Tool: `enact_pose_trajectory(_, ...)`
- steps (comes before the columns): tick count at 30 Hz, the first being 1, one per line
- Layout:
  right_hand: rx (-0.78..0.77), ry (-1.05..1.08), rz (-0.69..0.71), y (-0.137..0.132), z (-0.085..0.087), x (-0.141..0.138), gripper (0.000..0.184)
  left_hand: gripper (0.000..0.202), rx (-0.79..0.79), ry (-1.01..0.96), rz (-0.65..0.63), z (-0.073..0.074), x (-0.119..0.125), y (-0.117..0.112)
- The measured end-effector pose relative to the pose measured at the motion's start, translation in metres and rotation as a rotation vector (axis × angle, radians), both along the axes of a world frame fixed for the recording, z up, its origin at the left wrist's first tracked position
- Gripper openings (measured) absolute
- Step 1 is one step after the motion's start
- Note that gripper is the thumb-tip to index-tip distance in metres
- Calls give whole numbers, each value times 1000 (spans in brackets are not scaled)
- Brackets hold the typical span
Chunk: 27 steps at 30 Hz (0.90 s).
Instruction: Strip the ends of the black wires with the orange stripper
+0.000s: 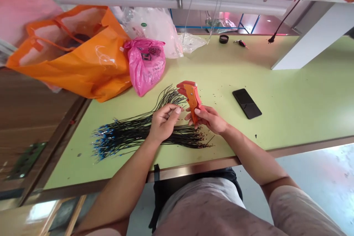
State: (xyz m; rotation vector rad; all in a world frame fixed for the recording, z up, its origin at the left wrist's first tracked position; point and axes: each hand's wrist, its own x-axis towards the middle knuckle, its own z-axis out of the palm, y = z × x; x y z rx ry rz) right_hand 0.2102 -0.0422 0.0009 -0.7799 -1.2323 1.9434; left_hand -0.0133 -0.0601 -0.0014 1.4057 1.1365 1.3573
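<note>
My right hand [211, 118] is closed round the handle of an orange and red wire stripper [191, 94], which stands upright with its jaws to the upper left. Just left of the tool, my left hand [165, 121] pinches a thin black wire at the fingertips; most of that wire cannot be told from the others. Below both hands lies a wide bundle of black wires [132, 129] with blue ends at the left. A second fan of wire ends [173, 96] spreads behind my left hand.
A black phone [247, 103] lies to the right. An orange bag [91, 62], a pink bag [146, 64] and clear plastic bags [159, 29] stand at the back left. Small scraps dot the green table [287, 107]. A white post [306, 40] rises at the right.
</note>
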Motion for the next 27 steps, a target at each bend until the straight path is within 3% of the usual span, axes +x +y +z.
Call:
enact_pose_trajectory(7, -109, 5, 210, -2, -6, -2, 72, 51, -72, -141, -21, 10, 3, 3)
enact_pose_trajectory(12, -43, -22, 160, -2, -5, -4, 67, 43, -88, -99, -45, 5, 3, 5)
enact_pose_trajectory(19, 422, -363, -100, -3, -7, -2, 63, 40, -62, -36, -5, -1, 4, 9)
enact_pose_trajectory(25, 982, -642, -440, -5, -10, -3, 56, 36, 49, 94, 73, -14, 1, 13)
enact_pose_trajectory(27, 1093, -694, -501, -6, -9, -4, 53, 35, 80, 118, 102, -19, 0, 14)
